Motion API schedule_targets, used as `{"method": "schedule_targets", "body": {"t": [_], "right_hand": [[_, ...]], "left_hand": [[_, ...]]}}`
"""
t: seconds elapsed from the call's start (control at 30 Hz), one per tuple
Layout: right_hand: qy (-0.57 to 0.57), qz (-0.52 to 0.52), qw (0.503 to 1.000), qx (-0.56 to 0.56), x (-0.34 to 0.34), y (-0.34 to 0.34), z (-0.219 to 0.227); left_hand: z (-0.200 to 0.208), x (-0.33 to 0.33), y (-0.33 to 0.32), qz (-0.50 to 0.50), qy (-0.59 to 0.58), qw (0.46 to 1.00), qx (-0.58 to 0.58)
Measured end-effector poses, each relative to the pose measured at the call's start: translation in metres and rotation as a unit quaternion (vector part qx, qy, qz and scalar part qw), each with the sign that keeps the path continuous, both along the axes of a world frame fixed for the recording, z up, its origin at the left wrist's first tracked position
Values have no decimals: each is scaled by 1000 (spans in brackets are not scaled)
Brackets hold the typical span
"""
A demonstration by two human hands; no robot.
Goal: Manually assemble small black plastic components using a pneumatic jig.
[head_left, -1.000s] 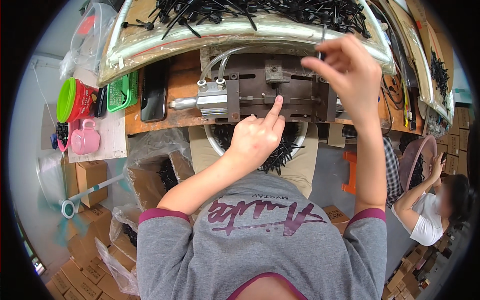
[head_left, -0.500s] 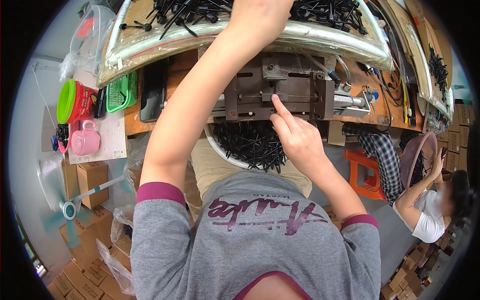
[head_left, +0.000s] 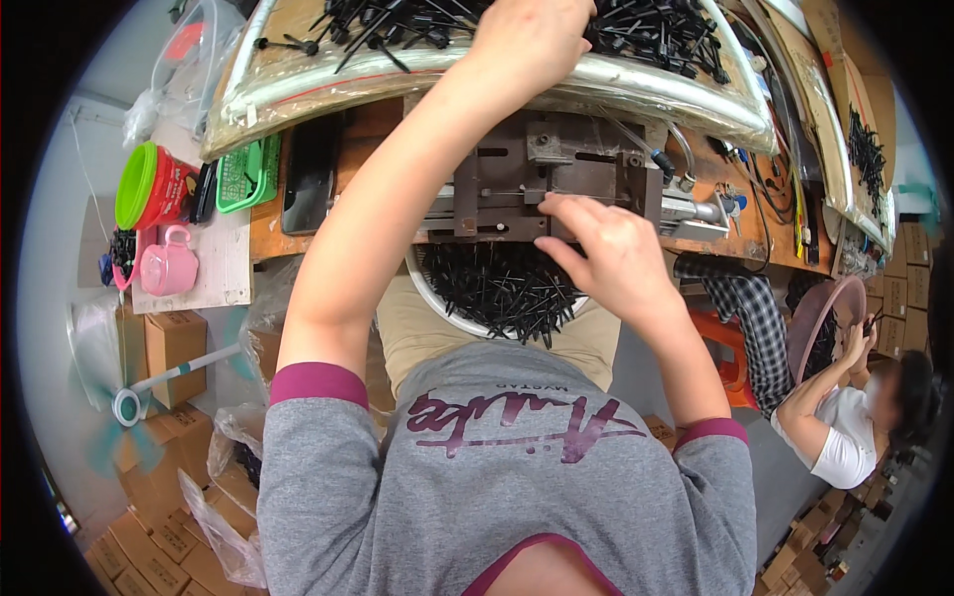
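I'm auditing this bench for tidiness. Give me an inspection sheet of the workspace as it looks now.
Surface: wooden bench, crowded.
Job's things: metal fixture; tray of black parts above it; bowl of black parts below.
Clutter: green basket, dark phone, green-lidded tub, pink cup.
Hands: left hand in the tray; right hand at the fixture's front edge.
Cables: hoses and wires right of the fixture.
Surroundings: cardboard boxes, fan, seated person.

Two hands at work: left hand (head_left: 532, 40), right hand (head_left: 601, 253). One metal jig (head_left: 547, 179). One white bowl (head_left: 437, 298), one pink mug (head_left: 167, 266), one green basket (head_left: 243, 174). Black plastic pins (head_left: 497, 288): too many to count.
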State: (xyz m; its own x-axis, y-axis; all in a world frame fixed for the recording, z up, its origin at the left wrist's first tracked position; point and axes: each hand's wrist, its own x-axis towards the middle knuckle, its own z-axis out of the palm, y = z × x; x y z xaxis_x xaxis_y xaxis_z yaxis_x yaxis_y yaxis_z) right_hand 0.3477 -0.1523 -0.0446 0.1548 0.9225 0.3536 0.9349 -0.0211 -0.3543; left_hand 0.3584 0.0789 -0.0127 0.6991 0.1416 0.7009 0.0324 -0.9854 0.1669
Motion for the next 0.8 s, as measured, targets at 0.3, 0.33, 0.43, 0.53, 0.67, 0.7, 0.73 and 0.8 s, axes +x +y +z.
{"method": "schedule_targets", "body": {"t": [0.3,0.33,0.43,0.53,0.67,0.7,0.73,0.8], "right_hand": [[22,-122,974,188,51,38,31],[-9,-138,967,214,63,47,32],[-54,-136,968,206,88,73,42],[-109,-44,978,174,109,93,35],[-11,-28,995,92,106,83,45],[-33,-32,995,91,102,78,48],[27,-41,991,121,98,75,45],[147,-62,971,179,91,64,37]], "left_hand": [[0,-6,4,-13,16,991,-135],[1,-6,4,-14,52,990,-132],[10,-13,-1,-15,110,990,-82],[4,-22,-4,-26,65,996,-53],[4,-48,-12,-70,21,992,-100],[5,-51,-13,-68,43,989,-123],[6,-53,-15,-78,37,985,-148],[8,-55,-18,-98,23,975,-198]]}}
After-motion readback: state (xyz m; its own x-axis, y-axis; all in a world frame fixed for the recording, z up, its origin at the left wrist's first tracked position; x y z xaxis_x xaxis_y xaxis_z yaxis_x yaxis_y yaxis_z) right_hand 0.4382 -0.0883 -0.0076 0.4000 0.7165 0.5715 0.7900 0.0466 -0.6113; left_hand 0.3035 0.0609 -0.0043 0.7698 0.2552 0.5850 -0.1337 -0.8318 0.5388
